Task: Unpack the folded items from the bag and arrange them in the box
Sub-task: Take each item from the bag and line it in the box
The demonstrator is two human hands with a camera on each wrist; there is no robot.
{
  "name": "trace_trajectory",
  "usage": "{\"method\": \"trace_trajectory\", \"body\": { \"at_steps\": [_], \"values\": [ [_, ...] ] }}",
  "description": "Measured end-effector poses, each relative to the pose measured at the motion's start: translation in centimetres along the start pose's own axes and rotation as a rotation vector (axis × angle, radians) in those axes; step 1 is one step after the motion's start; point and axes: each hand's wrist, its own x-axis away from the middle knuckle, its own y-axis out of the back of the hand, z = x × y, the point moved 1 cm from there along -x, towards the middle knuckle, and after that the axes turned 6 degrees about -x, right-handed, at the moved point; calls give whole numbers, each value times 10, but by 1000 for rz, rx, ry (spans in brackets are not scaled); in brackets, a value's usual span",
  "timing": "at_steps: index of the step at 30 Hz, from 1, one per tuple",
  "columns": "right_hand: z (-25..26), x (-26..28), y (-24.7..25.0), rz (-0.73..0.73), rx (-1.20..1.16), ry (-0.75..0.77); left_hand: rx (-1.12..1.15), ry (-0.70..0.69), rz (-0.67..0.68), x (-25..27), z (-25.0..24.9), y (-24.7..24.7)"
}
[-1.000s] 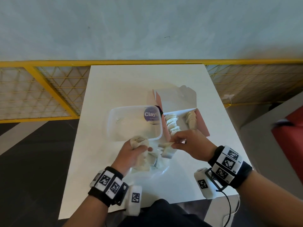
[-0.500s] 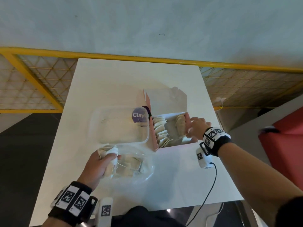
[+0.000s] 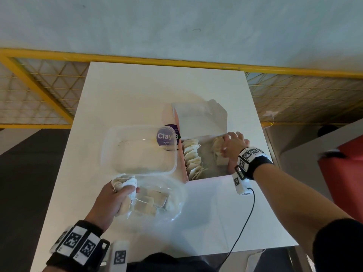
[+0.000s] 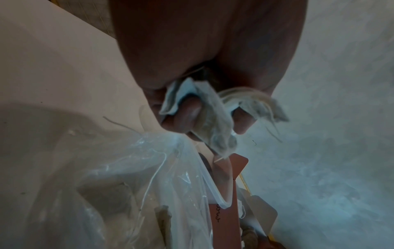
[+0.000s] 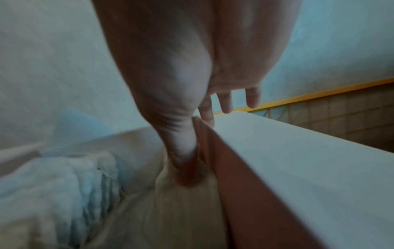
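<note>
A bunch of folded items (image 3: 124, 183) is being gripped in the left hand (image 3: 109, 203), the fingers (image 4: 187, 116) curled tightly round the crumpled paper just above the clear bag (image 3: 167, 201), in which more folded pieces are lying. The right hand (image 3: 233, 148) is being held at the right wall of the pink box (image 3: 206, 178): the thumb (image 5: 183, 161) is being pressed down onto the right-hand row of folded items (image 3: 219, 152) inside, while the other fingers (image 5: 226, 101) are being kept straight and slightly spread over the rim. A second row (image 3: 193, 159) is being kept along the left wall. A clear plastic container (image 3: 137, 150) is standing beside the box on the white table (image 3: 157, 91).
</note>
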Motion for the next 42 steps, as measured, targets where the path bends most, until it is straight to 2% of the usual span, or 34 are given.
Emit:
{"method": "trace_trajectory", "body": {
  "at_steps": [10,14,18,21,25,28,33,37,39,42],
  "values": [
    [-12,16,-1,95,99,1,20,28,-10,-3,3,-2],
    [-2,0,0,25,103,-51,27,26,-31,-3,7,1],
    [-3,-10,-4,-107,36,26,36,31,-38,-1,10,1],
    [-8,-9,-4,-82,-43,61,41,32,-35,1,9,1],
    [-12,-3,-5,-119,-149,83,69,31,-21,2,9,-1],
    [-16,4,-11,-79,-161,90,61,23,-11,0,11,-2],
    [-22,12,-22,-121,-94,99,59,6,4,-4,14,-3],
    [-17,18,-30,-80,26,123,74,-17,30,-3,11,-4],
    [-15,23,-26,-104,21,99,137,5,53,-1,4,-10],
    [0,39,-6,-291,-180,105,443,97,101,1,-8,-15]
  ]
}}
